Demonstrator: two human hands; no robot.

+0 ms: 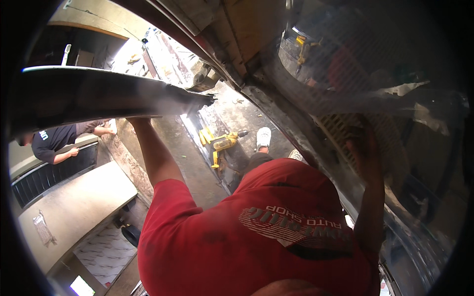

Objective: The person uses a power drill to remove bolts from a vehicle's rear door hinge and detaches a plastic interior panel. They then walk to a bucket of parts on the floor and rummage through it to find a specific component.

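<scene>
A long dark curved panel (98,93) with a ragged right end stretches across the upper left, raised above the floor. My left hand (139,120) grips its lower edge from below, and the panel hides most of the fingers. On the right, my right hand (364,150) is in deep shadow against a pale perforated grid (340,133) inside a vehicle body. Its fingers are too dark to make out clearly. Between me and that grid runs the vehicle's worn metal edge (276,111), slanting down to the right.
A yellow and black power drill (225,143) lies on the floor, with yellow-handled tools (205,135) beside it. At the left, another person in a dark shirt (55,140) is near a pale tabletop (94,190). Bright clutter fills the upper background.
</scene>
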